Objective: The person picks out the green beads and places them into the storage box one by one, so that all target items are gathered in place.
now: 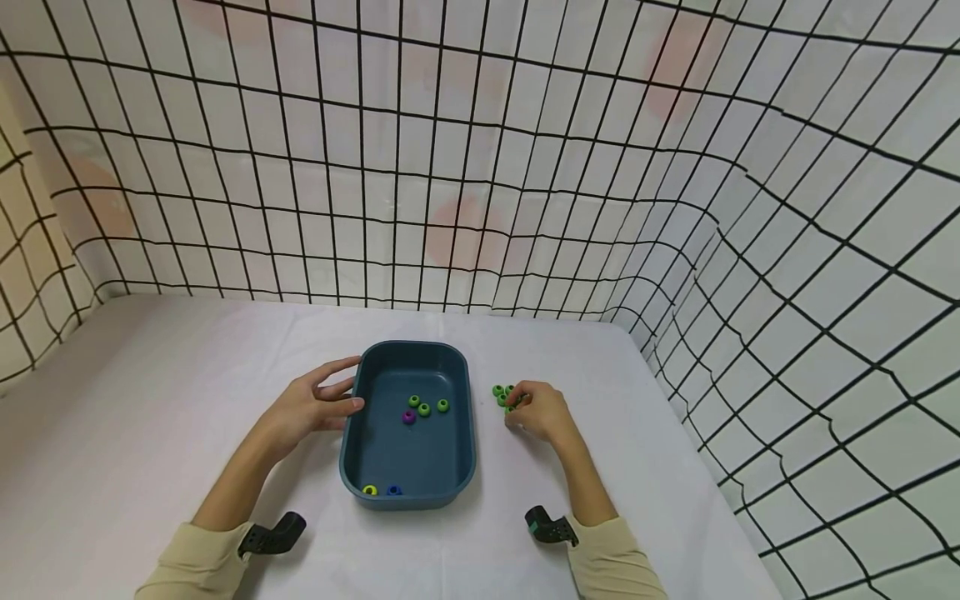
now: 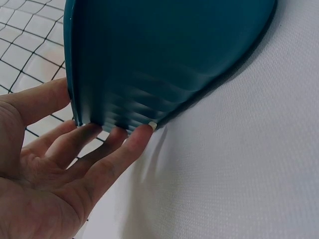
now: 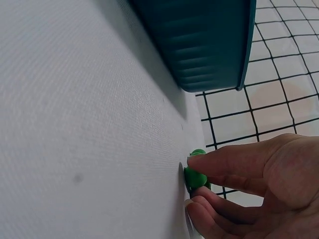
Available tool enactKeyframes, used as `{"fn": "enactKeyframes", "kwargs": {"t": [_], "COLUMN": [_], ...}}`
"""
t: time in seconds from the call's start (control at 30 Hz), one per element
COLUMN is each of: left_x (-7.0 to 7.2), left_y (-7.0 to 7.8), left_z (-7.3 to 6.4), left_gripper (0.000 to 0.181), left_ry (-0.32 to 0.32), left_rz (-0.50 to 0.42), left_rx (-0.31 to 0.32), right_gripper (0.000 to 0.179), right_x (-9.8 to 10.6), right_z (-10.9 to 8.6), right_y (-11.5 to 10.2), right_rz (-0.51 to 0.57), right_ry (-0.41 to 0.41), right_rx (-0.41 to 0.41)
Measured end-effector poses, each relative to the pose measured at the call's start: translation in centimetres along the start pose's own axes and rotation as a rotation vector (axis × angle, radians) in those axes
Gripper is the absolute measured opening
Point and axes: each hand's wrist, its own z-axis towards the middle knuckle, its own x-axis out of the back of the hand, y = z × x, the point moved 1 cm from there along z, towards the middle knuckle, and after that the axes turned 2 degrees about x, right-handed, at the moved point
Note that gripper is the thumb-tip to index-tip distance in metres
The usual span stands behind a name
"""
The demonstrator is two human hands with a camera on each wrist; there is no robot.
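Observation:
A blue rectangular tub (image 1: 408,467) stands on the table. My left hand (image 1: 307,408) holds its left wall, the thumb over the rim and the other fingers (image 2: 117,137) against the ribbed outside. Inside lie several green beads (image 1: 424,410), a purple bead (image 1: 408,417), a yellow bead (image 1: 370,491) and a blue bead (image 1: 394,490). To the right of the tub, my right hand (image 1: 542,411) pinches a green bead (image 3: 195,178) between thumb and fingers, low at the tabletop. Other green beads (image 1: 498,390) lie beside those fingertips, partly hidden by the hand.
White cloth covers the table (image 1: 187,358). A black wire grid (image 1: 397,175) backed by white sheeting rises behind it, with more grid (image 1: 825,250) along the right. Black wrist devices (image 1: 273,533) sit at both sleeves.

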Motion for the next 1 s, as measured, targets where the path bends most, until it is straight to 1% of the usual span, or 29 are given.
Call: {"fn": "enactKeyframes", "kwargs": {"t": [0.37,0.57,0.77,1.0], "left_x": [0.0,-0.1,-0.1,-0.1], "left_y": [-0.4,-0.4,-0.5,-0.6], "left_z": [0.1,0.1,0.0,0.0], "left_gripper": [0.076,0.076,0.076,0.076], "left_ry": [0.002,0.003,0.006,0.002], "left_rz": [-0.003,0.001,0.006,0.007], "left_rx": [0.001,-0.004,-0.007,-0.008], "right_gripper": [0.02,0.02,0.019,0.017], "right_x": [-0.2,0.1,0.4,0.2], "right_z": [0.0,-0.2,-0.4,-0.5], "right_y": [0.3,0.2,-0.1,-0.8], "right_rz": [-0.007,0.001,0.032,0.043], "right_ry": [0.019,0.025,0.06,0.122], "right_rx": [0.006,0.015,0.032,0.087]}}
